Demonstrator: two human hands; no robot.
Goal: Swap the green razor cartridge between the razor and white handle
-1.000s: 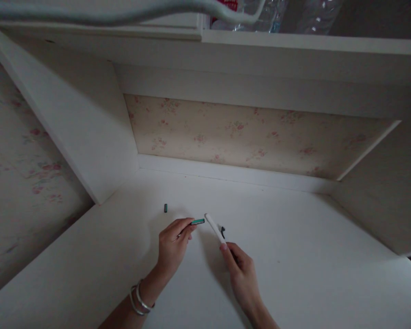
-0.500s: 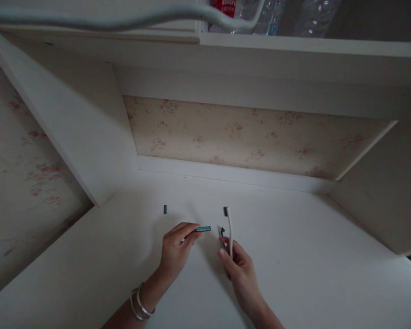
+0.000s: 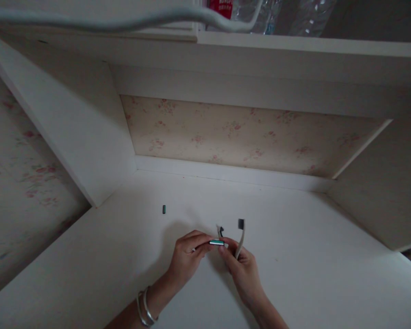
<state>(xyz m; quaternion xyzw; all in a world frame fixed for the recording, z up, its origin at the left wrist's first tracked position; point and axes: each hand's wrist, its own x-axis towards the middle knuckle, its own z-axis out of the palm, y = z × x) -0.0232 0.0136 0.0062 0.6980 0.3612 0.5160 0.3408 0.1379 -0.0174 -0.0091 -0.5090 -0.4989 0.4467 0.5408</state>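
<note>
My left hand (image 3: 190, 256) pinches a green-and-black razor blade cartridge (image 3: 216, 242) between thumb and fingers. A small white bit shows in its grip, too small to name. Close against the cartridge's right end is my right hand (image 3: 243, 269), its thumb and fingertip seeming to touch it. That hand is closed on a white toothbrush (image 3: 241, 235) with dark bristles, head up. A light, slim handle with a black tip (image 3: 221, 230), like a razor handle, also rises from its fingers, partly hidden. Another green-and-black cartridge (image 3: 164, 209) lies on the white tabletop (image 3: 294, 237), left of my hands.
White side panels (image 3: 61, 109) and a low back ledge (image 3: 226, 172) border the tabletop, with flowered wallpaper (image 3: 212, 132) behind. Overhead is a shelf (image 3: 294, 45) holding clear plastic bottles (image 3: 311, 16) and a red-labelled item (image 3: 221, 7). A pale cable or tube (image 3: 123, 20) crosses the top.
My left hand has moved right and slightly down, bringing the cartridge up to my right fingers. The toothbrush in my right hand has tilted rightward and its head has turned.
</note>
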